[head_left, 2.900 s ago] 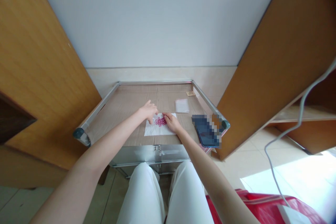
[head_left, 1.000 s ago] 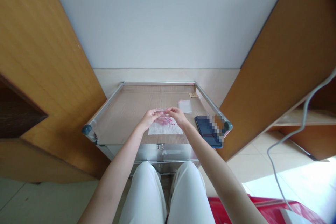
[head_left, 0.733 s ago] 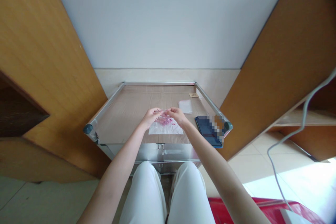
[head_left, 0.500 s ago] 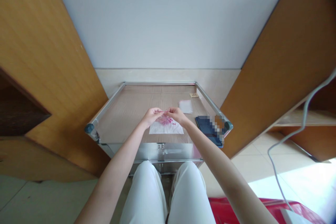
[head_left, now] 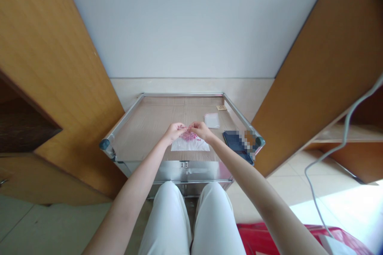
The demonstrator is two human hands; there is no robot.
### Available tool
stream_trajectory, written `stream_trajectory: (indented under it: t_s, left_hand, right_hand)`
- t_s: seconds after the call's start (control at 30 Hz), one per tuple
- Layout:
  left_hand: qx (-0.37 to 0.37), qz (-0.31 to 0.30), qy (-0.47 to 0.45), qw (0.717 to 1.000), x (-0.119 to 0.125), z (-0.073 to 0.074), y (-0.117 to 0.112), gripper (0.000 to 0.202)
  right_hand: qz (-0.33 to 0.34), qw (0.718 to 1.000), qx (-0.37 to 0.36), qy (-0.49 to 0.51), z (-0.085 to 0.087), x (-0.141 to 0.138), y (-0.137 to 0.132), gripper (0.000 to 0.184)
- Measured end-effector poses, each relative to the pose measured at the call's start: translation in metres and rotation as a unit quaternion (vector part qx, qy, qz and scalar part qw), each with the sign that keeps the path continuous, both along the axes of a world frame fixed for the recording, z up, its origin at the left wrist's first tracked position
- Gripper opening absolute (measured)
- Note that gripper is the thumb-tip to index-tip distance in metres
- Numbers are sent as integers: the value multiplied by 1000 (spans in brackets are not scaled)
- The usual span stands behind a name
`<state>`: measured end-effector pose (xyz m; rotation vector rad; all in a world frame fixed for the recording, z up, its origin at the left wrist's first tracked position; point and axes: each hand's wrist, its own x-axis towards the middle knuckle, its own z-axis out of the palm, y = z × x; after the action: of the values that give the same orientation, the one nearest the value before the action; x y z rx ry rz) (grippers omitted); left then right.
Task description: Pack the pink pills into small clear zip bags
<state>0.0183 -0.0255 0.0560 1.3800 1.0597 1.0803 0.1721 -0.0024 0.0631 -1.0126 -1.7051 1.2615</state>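
The left hand (head_left: 175, 132) and the right hand (head_left: 202, 130) are raised just above the middle of the table, near the centre of the frame, and their fingertips almost meet. The fingers (head_left: 186, 127) of each hand are drawn together in a pinch, but the view is too small to tell whether they are clamped on anything. A faint pink line seems to run between them, possibly a thread of small beads.

Directly below the hands, a small heap of pink beads (head_left: 189, 136) lies on a white paper sheet (head_left: 190, 147), so the bulk of them remain on the paper. Farther along the table, a flat, clear plastic bag (head_left: 212, 120) lies well apart from the hands, with nothing visible inside it. Above it, toward the far right corner, sits a small tan card (head_left: 221, 108).

A dark blue phone (head_left: 232, 140), partly pixelated, lies near the right edge. The table (head_left: 182, 95) has a cardboard-covered top and a metal frame. White trousers (head_left: 166, 219) fill the bottom centre, and a red plastic crate (head_left: 263, 237) sits at lower right.
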Motion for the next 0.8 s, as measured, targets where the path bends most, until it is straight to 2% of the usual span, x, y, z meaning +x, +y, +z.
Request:
stream_trajectory:
  t_s: [0.17,0.37,0.6,0.8]
  left_hand:
    - [-12,14,-23,1000,0,2,-2,27]
    - [-24,17,-64,998,-1,8,-6,29]
    - [-30,120,-114,986,5,1,-9,26]
    - [-59,129,-184,973,13,1,-15,20]
  right_hand:
    - [-17,999,-21,34,1,0,-2,13]
    - [-44,989,-74,120,-1,0,-8,21]
    - [-85,965,-118,220,-8,-9,-19,23]
    - [-128,950,-128,253,-8,-15,-27,24]
